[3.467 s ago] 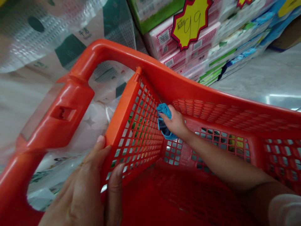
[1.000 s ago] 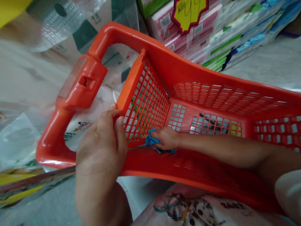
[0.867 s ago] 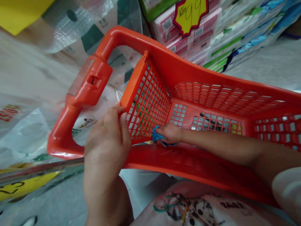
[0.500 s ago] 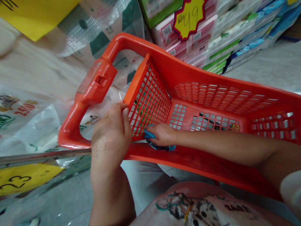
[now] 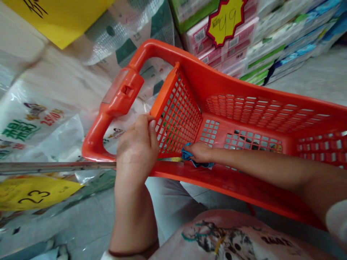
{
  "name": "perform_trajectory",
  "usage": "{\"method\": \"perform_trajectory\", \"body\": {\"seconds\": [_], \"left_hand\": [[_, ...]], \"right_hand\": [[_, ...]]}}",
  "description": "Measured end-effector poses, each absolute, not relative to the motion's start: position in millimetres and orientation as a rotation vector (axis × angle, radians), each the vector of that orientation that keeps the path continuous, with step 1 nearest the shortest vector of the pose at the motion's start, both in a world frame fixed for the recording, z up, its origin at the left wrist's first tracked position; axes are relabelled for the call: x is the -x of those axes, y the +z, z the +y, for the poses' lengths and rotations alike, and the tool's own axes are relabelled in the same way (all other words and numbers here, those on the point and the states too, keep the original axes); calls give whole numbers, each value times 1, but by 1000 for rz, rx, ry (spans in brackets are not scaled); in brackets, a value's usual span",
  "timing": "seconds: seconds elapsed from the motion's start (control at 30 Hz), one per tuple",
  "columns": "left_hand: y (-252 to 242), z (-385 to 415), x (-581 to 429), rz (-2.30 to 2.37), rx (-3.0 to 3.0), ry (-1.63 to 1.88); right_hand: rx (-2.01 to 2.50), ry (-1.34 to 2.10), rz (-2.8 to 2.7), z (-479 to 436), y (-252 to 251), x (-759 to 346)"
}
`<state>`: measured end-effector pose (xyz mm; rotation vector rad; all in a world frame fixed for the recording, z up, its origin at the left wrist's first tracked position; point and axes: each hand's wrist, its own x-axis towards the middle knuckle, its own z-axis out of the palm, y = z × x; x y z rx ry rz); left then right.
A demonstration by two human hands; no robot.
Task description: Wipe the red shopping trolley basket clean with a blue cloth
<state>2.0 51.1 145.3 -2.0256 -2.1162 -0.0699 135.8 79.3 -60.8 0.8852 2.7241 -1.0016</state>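
Note:
A red plastic shopping cart (image 5: pixel 244 88) lies across the view, its handle (image 5: pixel 119 94) at the left. My left hand (image 5: pixel 138 148) grips the top edge of the cart's slotted inner flap (image 5: pixel 177 119), thumb and fingers closed round it. Down inside the basket, my right hand (image 5: pixel 200 152) is closed on a bunched blue cloth (image 5: pixel 187 153), at the flap's lower near corner. Part of the cloth hangs below the fingers, and the palm side is hidden.
Plastic-wrapped white packs (image 5: pixel 35 112) stand left of the handle. Stacked tissue packs (image 5: pixel 230 54) with a yellow 99 price sign (image 5: pixel 226 23) rise behind the cart. A yellow 23 tag (image 5: pixel 38 193) hangs from a shelf rail (image 5: pixel 54 167) at the lower left.
My right hand with the blue cloth has moved a little away from the flap's slotted face, toward the basket's middle. My left hand keeps its hold. The whole view has shifted slightly.

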Motion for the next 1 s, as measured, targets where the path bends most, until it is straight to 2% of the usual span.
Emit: {"method": "perform_trajectory", "body": {"seconds": [0.17,0.37,0.47,0.57,0.63,0.7,0.8,0.9,1.0], "left_hand": [[143,50,-1,-2090,2028,-104],[139,49,3,-2022,2084,-218],[140,49,4,-2009,2124,-296],[144,48,2,-1955,2161,-564],[149,42,-1,-1912,2152,-858],[152,31,-5,-1891,2063,-1201],[149,9,-9,-1771,1871,-1605],[133,-12,-4,-1580,1792,-1702],[111,-25,7,-1509,1660,-1736]], "right_hand": [[-836,-1190,2963,73,-19,-122],[-959,-1099,2839,80,-12,-131],[-1087,-1306,2821,81,3,-138],[-1068,-1604,2908,76,41,-143],[-1042,-1633,2969,70,71,-148],[-992,-1505,3079,60,97,-153],[-826,-1135,3287,42,118,-159],[-790,-734,3376,24,119,-164],[-852,-474,3404,7,110,-172]]}}
